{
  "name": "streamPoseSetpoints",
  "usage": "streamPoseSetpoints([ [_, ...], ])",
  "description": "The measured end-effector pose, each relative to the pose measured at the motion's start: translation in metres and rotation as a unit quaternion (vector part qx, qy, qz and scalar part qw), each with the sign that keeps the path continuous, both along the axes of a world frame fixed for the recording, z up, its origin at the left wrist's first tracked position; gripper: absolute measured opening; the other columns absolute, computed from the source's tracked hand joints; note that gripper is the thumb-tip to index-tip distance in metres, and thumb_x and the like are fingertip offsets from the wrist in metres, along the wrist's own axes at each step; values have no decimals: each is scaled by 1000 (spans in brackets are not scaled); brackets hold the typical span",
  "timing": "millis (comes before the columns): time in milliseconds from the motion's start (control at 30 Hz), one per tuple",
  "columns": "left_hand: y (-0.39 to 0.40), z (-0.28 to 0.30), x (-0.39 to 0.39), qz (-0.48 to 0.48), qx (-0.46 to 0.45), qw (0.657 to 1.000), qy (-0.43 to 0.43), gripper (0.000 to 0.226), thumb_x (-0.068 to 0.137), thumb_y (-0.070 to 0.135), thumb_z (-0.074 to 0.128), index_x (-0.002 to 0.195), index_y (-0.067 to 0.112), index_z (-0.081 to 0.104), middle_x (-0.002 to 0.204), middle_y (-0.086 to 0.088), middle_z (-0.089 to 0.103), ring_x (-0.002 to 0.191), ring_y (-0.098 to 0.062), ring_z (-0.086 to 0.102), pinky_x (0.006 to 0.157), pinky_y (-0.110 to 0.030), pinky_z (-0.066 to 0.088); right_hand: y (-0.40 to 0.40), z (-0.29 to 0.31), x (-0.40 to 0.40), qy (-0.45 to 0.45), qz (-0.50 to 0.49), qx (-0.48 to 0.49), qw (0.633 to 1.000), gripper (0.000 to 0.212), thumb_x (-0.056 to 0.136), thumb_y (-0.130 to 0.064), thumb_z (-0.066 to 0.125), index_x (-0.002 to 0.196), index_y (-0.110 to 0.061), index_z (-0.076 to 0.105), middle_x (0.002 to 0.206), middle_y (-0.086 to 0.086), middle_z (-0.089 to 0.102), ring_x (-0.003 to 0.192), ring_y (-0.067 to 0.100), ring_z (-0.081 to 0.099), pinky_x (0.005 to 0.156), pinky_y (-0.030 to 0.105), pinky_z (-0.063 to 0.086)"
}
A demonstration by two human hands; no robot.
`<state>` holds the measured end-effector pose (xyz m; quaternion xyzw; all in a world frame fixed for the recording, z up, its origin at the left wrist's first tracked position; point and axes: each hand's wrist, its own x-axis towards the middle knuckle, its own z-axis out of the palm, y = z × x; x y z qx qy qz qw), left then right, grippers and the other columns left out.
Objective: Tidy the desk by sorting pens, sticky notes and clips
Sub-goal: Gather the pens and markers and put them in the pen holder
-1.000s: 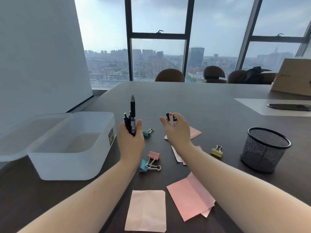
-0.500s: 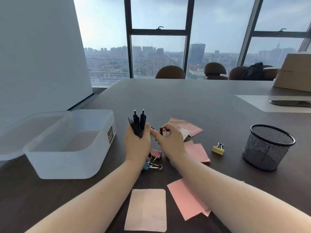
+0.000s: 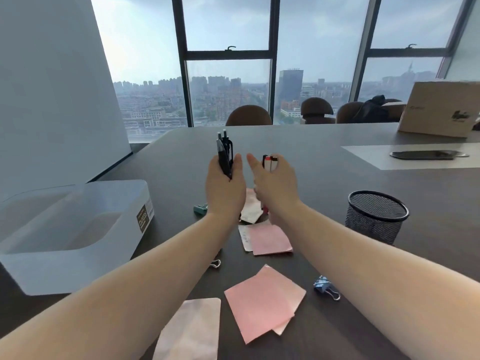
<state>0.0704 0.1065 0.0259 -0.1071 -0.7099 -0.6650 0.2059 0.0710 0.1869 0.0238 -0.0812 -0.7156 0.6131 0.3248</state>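
**Two hands holding pens above a cluttered desk**

The left hand [image 3: 225, 189] grips a bundle of black pens [image 3: 225, 157] upright. The right hand [image 3: 276, 183] closes around white markers [image 3: 270, 162], thumb out. Below, pink sticky notes [image 3: 262, 298] and binder clips [image 3: 324, 287] lie scattered on the dark table [image 3: 324, 175]. A mesh cup [image 3: 376, 216] stands right, a clear bin [image 3: 75, 235] left; its label is unreadable. City windows lie beyond.

Cardboard box [image 3: 439, 107] far right on table [image 3: 324, 162]; chairs [image 3: 248, 116] behind.
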Motion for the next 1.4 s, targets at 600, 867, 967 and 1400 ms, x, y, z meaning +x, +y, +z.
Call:
streamPoseSetpoints([
  [600,215,19,28,-160,-29,979,-124,37,98,31,46,122,4,52,116,-12,59,111,-30,57,92,-31,42,195,1,41,-89,-82,-74,990,41,87,-13,58,58,-22,31,58,-5,34,48,9,29,42,21,26],
  [867,207,7,19,-170,-59,969,-169,33,86,14,52,117,7,43,102,-9,53,102,-31,60,95,-45,51,193,-9,33,-139,-110,37,984,33,90,-23,48,61,-20,33,63,-1,41,59,19,37,64,35,36],
  [967,201,5,19,-173,-64,969,-162,25,84,12,50,106,9,38,91,-7,50,93,-29,58,93,-47,52,189,-9,33,-152,-134,73,977,21,88,-22,48,70,-15,41,73,5,51,72,24,46,66,35,39],
  [1400,189,5,23,-206,-66,968,-125,11,87,12,49,95,11,42,84,-1,46,73,-17,47,57,-26,40,181,-3,48,-102,-202,111,968,14,79,-14,55,92,-13,62,88,6,68,89,27,66,79,40,55],
])
